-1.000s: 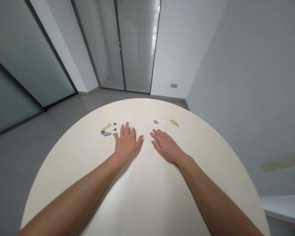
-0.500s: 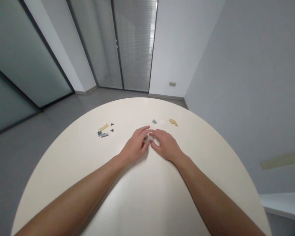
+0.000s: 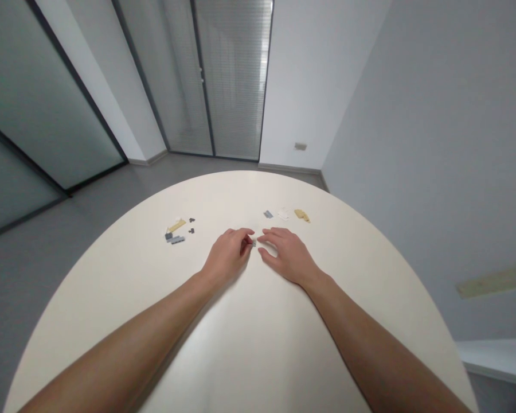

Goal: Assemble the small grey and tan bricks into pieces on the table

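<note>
The tiny piece [image 3: 254,244] sits at the fingertips of your left hand [image 3: 227,252], near the middle of the worktop [image 3: 258,327]. Most of it is hidden by your fingers, and what peeks out is probably grey with a dark spot, though it is too small to name its shape. Your left grip is pinched around it, thumb and finger together. Your right hand [image 3: 289,253] faces it from just beside, its grip spread, thumb apart from the fingers, the fingertips pointing at the piece.

Just beyond your right fingers lie grey-blue pieces [image 3: 268,214], then white pieces [image 3: 283,214] that nearly melt into the pale surface, then yellow pieces [image 3: 301,214]. Off to your left, well apart from your left hand, a cluster gathers a yellow strip [image 3: 178,225], a dark block [image 3: 168,236] and grey bars [image 3: 176,240]; two small dark pieces [image 3: 191,225] lie on the side nearer your hand. Their outlines are hard to make out.

Your worktop's far rim curves round behind the pieces, with a band of bare surface before it; more room spreads on both outer sides of your forearms and between them. The bottom of the view cuts off your forearms and the near edge.
</note>
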The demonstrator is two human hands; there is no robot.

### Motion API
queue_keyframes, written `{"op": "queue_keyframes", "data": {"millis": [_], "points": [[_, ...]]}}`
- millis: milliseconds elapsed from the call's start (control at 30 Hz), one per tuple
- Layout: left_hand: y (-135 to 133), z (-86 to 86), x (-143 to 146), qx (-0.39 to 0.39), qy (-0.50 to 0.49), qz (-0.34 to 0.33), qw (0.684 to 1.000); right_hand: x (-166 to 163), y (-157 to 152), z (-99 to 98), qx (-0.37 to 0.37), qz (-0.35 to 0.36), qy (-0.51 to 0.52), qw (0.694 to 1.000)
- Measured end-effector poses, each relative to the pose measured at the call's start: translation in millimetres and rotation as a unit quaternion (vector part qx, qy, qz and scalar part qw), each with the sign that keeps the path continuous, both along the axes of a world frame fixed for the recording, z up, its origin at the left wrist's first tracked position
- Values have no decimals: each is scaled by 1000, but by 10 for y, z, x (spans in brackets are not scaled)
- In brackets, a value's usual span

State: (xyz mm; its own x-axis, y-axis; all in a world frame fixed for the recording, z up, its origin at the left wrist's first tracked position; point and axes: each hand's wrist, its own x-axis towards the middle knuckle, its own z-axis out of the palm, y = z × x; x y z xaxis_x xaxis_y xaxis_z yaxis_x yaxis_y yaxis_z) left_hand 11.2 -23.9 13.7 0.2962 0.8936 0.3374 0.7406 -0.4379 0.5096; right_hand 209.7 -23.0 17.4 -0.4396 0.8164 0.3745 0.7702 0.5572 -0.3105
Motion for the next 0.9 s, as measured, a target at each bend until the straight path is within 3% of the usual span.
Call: {"op": "queue_keyframes", "data": {"millis": [333, 533, 900], "points": [[24, -33, 1, 71, 50, -60, 994, -66, -23, 37, -45, 3, 52, 998], [15, -18, -23, 98, 27, -26, 995, -58, -13, 17, -53, -25, 122, 991], [-24, 70, -1, 48, 4, 12, 999, -55, -16, 34, -46, -2, 156, 987]]}}
